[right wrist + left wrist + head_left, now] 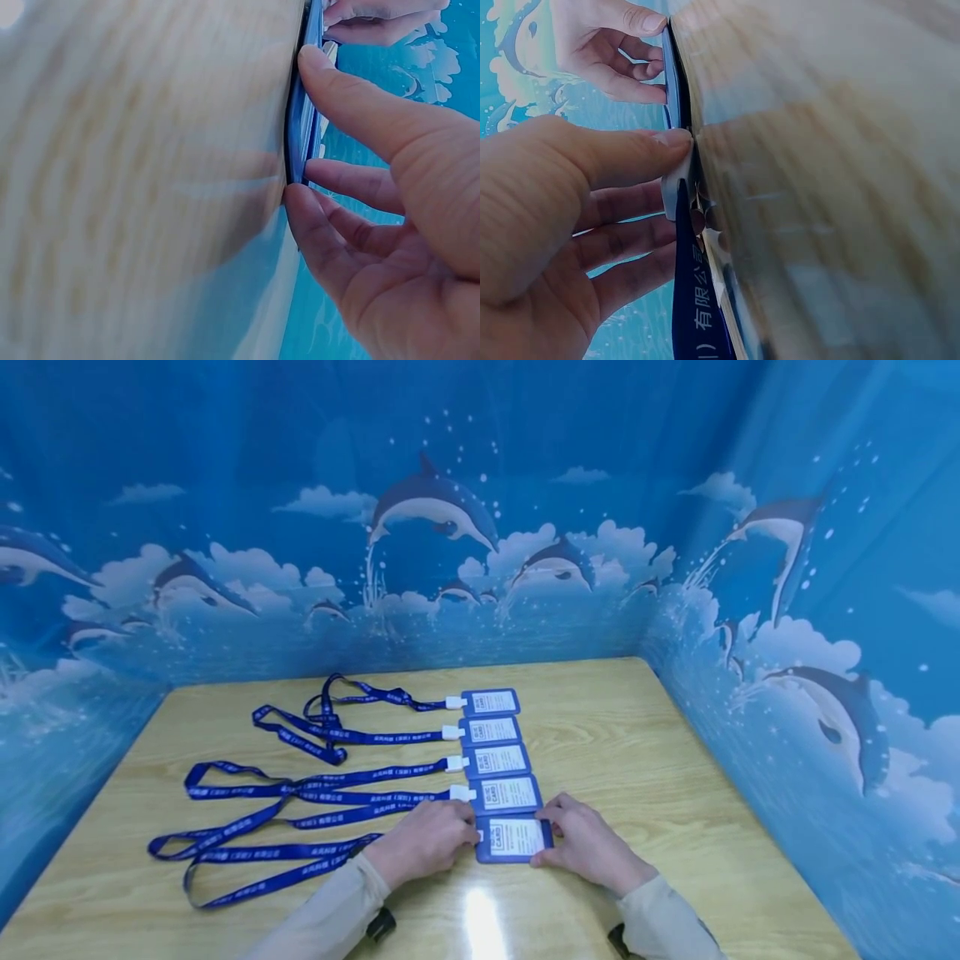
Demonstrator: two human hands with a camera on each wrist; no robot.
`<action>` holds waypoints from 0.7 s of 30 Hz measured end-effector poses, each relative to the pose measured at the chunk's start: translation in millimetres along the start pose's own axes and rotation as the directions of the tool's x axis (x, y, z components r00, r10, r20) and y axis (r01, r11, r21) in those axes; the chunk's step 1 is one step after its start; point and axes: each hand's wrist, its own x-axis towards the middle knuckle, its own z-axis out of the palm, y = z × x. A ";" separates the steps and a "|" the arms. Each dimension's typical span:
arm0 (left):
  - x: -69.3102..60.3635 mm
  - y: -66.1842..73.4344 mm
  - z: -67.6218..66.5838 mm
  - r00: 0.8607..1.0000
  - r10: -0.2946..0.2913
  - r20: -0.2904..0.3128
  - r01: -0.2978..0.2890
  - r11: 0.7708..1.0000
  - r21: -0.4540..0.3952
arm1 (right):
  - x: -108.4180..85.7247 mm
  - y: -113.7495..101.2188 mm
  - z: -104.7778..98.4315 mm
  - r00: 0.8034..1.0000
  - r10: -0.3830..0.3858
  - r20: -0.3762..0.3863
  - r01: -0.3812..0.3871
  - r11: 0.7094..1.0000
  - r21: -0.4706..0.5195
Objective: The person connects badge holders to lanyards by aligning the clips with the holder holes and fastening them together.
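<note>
The nearest blue ID card holder (516,840) lies flat on the table, last in a column of several such holders. My left hand (431,842) pinches the white clip (676,180) at its left end, and covers most of that clip in the head view. A blue lanyard (694,300) with white lettering runs from this clip. At the holder's right end, my right hand (588,843) holds the edge and corners between thumb and fingers. In the right wrist view the thumb and fingertips touch the blue rim of the holder (300,127).
Above it, more card holders (495,760) line up with their white clips (454,732) to the left. Their blue lanyards (390,738) stretch leftward in loops, some crossing. Blue dolphin-print curtains (300,635) stand around the back and sides of the wooden table (637,727).
</note>
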 end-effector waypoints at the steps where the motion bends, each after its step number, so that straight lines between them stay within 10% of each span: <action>1: 0.1 0.1 0.0 1.000 0.000 -0.001 0.000 1.000 -0.002 | 0.2 0.2 -0.2 1.000 0.002 0.004 -0.002 1.000 0.003; 12: 4.5 2.8 0.4 0.999 0.027 -0.032 -0.026 0.999 0.037 | -3.2 3.3 -2.5 1.000 0.011 -0.005 -0.011 1.000 0.014; 21: 4.9 1.8 -20.8 0.998 -0.024 -0.059 0.025 0.999 0.023 | -12.4 -2.2 -24.0 0.974 0.116 -0.195 -0.109 0.993 0.049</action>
